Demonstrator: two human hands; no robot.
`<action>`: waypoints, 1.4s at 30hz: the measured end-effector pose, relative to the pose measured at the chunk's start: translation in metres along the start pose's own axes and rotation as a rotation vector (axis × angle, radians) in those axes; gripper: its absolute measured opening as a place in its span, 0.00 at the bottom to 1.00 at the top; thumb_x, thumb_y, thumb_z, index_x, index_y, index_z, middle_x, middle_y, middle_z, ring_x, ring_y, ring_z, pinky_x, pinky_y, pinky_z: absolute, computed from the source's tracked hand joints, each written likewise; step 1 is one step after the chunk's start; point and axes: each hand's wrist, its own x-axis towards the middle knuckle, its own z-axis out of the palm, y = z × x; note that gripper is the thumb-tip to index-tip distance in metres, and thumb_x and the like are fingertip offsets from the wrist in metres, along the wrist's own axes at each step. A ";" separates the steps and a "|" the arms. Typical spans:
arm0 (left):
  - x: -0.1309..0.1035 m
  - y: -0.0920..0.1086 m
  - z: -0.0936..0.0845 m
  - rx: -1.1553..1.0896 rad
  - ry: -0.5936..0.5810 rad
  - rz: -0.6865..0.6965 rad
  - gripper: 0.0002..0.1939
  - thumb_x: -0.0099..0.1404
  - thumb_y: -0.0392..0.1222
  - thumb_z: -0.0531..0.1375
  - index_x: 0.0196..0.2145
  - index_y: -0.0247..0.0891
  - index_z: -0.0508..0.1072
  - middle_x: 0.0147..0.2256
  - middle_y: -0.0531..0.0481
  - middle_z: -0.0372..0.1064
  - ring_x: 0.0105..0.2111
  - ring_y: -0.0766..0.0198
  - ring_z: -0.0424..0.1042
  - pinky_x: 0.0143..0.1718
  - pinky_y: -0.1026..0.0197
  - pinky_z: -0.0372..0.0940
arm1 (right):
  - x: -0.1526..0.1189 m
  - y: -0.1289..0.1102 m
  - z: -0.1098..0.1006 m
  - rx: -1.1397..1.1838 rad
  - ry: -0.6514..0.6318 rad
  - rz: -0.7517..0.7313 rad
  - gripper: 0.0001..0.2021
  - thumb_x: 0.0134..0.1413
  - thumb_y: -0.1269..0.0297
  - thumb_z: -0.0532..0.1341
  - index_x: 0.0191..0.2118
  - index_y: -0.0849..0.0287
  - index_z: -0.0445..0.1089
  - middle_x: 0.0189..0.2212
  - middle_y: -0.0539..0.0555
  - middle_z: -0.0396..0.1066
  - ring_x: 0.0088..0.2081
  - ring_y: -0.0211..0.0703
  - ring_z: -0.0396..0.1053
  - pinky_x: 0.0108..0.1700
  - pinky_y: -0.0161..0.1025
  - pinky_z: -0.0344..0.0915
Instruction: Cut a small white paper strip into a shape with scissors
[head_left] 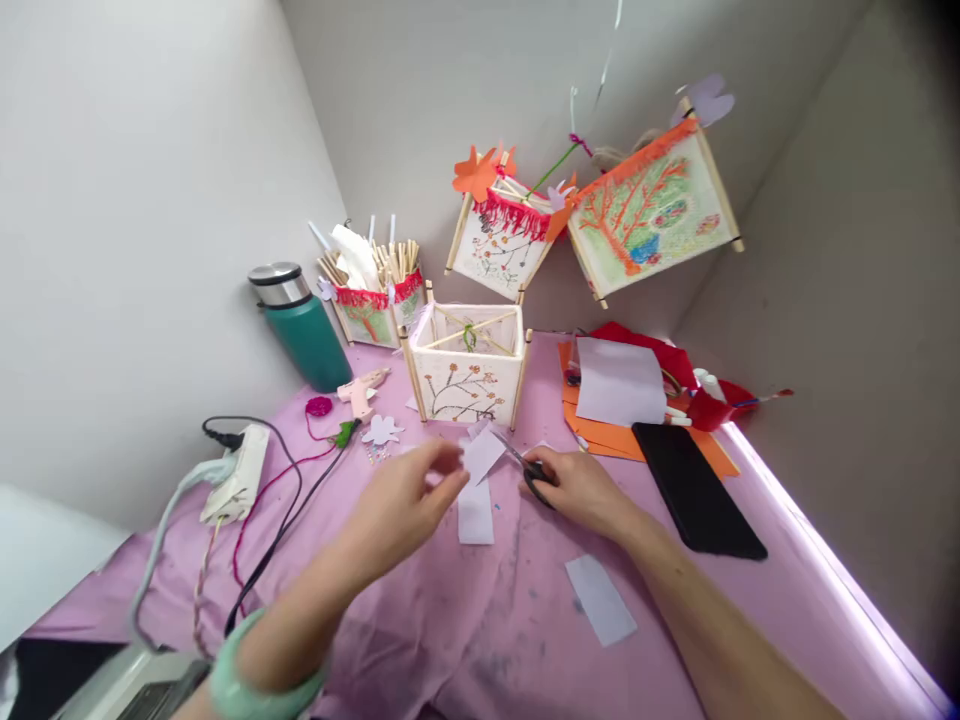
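My right hand [581, 490] is closed around the handles of dark scissors [537, 482], whose blades point up and left toward small pieces of pale lilac paper. My left hand [409, 500] is slightly blurred, thumb and fingers apart, beside the left edge of a tilted paper piece [484, 456]. Whether the fingertips touch it I cannot tell. Another paper rectangle [476, 517] lies partly under that piece. A third paper strip [600, 600] rests below my right hand. Just behind stands a white box-shaped lantern [469, 385] with wooden corner sticks and a drawn blossom branch.
Two decorated lanterns [499, 235] [645, 215] hang above. At left are a green bottle [311, 340], a stick-filled holder [375, 310], a pink glue gun [361, 393], a paper flower [382, 430] and a power strip [236, 475] with cables. A black phone [697, 490] and orange sheets [611, 437] lie right.
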 end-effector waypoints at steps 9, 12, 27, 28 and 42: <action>0.085 -0.030 0.061 0.136 -0.033 -0.035 0.08 0.58 0.46 0.58 0.27 0.38 0.70 0.27 0.51 0.69 0.31 0.59 0.70 0.32 0.60 0.58 | -0.003 -0.003 0.001 -0.069 0.051 -0.027 0.10 0.54 0.62 0.61 0.42 0.54 0.74 0.31 0.51 0.77 0.31 0.43 0.71 0.31 0.33 0.56; 0.087 -0.038 0.063 -0.009 -0.007 0.008 0.09 0.58 0.43 0.56 0.23 0.38 0.68 0.24 0.52 0.67 0.30 0.60 0.69 0.30 0.62 0.58 | -0.004 -0.004 -0.005 -0.077 0.043 -0.039 0.09 0.54 0.64 0.61 0.41 0.54 0.74 0.29 0.50 0.76 0.30 0.41 0.70 0.30 0.32 0.54; 0.085 -0.046 0.058 -0.822 -0.149 -0.196 0.14 0.52 0.44 0.65 0.34 0.34 0.70 0.28 0.45 0.76 0.18 0.68 0.68 0.20 0.66 0.61 | -0.013 -0.008 -0.020 0.078 -0.136 -0.041 0.17 0.47 0.51 0.67 0.41 0.53 0.73 0.28 0.47 0.71 0.29 0.38 0.64 0.30 0.33 0.55; 0.084 -0.046 0.058 -0.818 -0.154 -0.194 0.14 0.52 0.44 0.65 0.33 0.34 0.71 0.28 0.46 0.75 0.18 0.68 0.68 0.20 0.66 0.61 | -0.013 -0.008 -0.019 0.081 -0.137 -0.038 0.16 0.48 0.51 0.67 0.41 0.54 0.73 0.28 0.47 0.70 0.28 0.38 0.64 0.30 0.33 0.55; 0.081 -0.048 0.057 -0.872 -0.163 -0.256 0.11 0.53 0.41 0.67 0.32 0.33 0.71 0.30 0.42 0.77 0.20 0.63 0.72 0.22 0.63 0.64 | -0.009 -0.002 -0.010 0.149 -0.129 -0.036 0.11 0.49 0.56 0.66 0.38 0.55 0.73 0.22 0.44 0.66 0.25 0.35 0.61 0.28 0.32 0.54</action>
